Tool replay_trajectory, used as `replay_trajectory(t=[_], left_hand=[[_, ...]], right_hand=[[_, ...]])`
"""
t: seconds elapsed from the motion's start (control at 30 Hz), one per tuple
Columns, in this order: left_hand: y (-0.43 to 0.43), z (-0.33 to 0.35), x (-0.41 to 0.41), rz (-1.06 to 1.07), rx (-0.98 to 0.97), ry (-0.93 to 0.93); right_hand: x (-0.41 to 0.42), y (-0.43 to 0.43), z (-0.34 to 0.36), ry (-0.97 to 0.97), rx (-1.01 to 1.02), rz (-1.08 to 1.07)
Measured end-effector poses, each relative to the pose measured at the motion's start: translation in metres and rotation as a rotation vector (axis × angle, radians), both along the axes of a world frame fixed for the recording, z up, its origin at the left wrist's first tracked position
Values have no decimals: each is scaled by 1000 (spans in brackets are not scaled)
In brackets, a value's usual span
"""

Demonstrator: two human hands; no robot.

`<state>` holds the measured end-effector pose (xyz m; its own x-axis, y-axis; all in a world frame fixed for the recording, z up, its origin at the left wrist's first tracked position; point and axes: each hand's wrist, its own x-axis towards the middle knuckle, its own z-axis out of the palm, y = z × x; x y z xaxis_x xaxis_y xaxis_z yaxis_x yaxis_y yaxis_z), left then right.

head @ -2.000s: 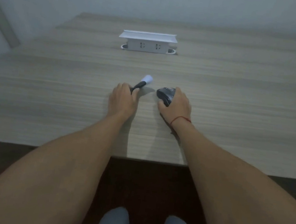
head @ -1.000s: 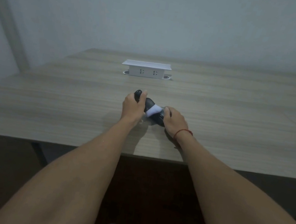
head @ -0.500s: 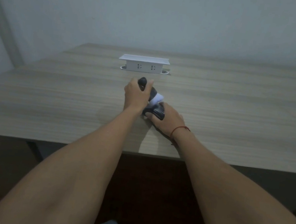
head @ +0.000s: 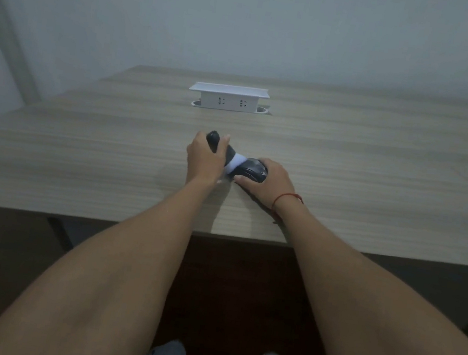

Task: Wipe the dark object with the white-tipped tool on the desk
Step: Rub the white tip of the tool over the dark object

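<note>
Pale wood-grain desk runs to a plain grey wall, with a white socket box standing raised near its far middle. Near the front edge, the person's left hand is wrapped around the black handle of the white-tipped tool, whose white tip presses against the left side of the dark object, a computer mouse resting on the desk. The right hand grasps the mouse from the right and behind, thumb along its near side. A red string bracelet circles the right wrist. Both bare forearms reach forward over the desk edge.
</note>
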<state>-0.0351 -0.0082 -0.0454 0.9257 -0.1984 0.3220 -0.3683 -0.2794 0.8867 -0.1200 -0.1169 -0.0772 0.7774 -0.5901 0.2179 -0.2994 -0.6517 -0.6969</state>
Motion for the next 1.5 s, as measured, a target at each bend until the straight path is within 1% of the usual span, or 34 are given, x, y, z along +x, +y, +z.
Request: replay_trajectory(t=[0.07,0.13,0.23,0.3,0.37,0.43,0.53,0.6,0.67,0.73,0.8,0.87,1.0,1.1,1.2,1.3,1.33,1.43,1.47,1.5], left_hand=[[4,-9,-1,44,60,-13],[7,-10,-2,51,80,-34],[-1,10,-5,31,-31,-22],[-9,15,-8,-10,-99,-53],[-14,8,-14,-41,-58,-71],[-13,1,-14,-10,-15,-51],[-8,5,-6,19,130,-88],[-6,8,-1,6,169,-112],[-5,7,-3,-18,108,-97],[-7,3,-8,-31,-5,-40],[-9,3,-11,-25,-75,5],[-8,3,-11,-21,-77,20],[-7,1,-6,-44,-16,27],[-8,2,-2,-63,4,0],[-10,5,0,-60,-57,-3],[-12,6,0,-37,-162,66],[-12,6,-2,-37,-144,75],[-6,2,-4,50,50,17],[-4,0,-2,79,69,19],[-2,-1,0,97,44,21]], right_hand=[[-1,-2,-1,-9,8,-2],[-1,-4,-1,-21,10,-1],[-1,-3,0,-21,24,-3],[-3,-1,1,-26,42,-8],[-4,0,2,-40,64,-7],[-6,-1,3,-31,79,-3],[-8,0,6,-3,93,19],[-9,1,7,5,103,14],[-10,4,8,13,75,-38],[-11,7,9,23,6,-128],[-12,11,10,22,-25,-173],[-12,12,11,-7,20,-186],[-8,4,12,-126,195,-263],[-6,-1,10,-147,226,-305],[-5,-3,8,-149,241,-342],[0,-4,6,-149,225,-332],[2,-4,5,-145,203,-332],[3,-2,3,-135,174,-325],[4,-2,2,-132,160,-319],[3,-2,2,-129,148,-313]])
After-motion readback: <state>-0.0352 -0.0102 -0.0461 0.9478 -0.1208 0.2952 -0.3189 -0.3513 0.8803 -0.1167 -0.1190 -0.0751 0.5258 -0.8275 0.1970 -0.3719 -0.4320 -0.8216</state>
